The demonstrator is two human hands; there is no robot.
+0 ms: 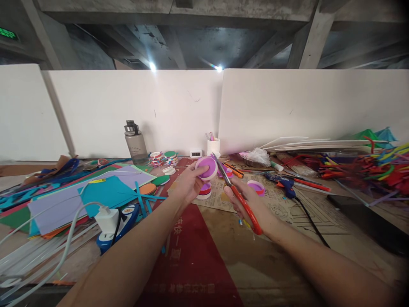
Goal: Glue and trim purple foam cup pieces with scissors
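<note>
Trimming appears to be the current step. Right hand (260, 208) grips red-handled scissors (245, 207), blades (221, 169) alongside a purple, white-rimmed disc (208, 169) pinched by the left hand (191, 182) above the desk (255, 264); contact unconfirmed. Next move likely calls for holding the disc steady. Beyond stands a white pen cup (213, 147).

Shows a grey bottle (136, 146) beyond and left of the left hand (191, 181), a small white clock (196, 154) straight beyond that hand. Has a blue power strip (131, 218) left of it, nearer the wearer.
</note>
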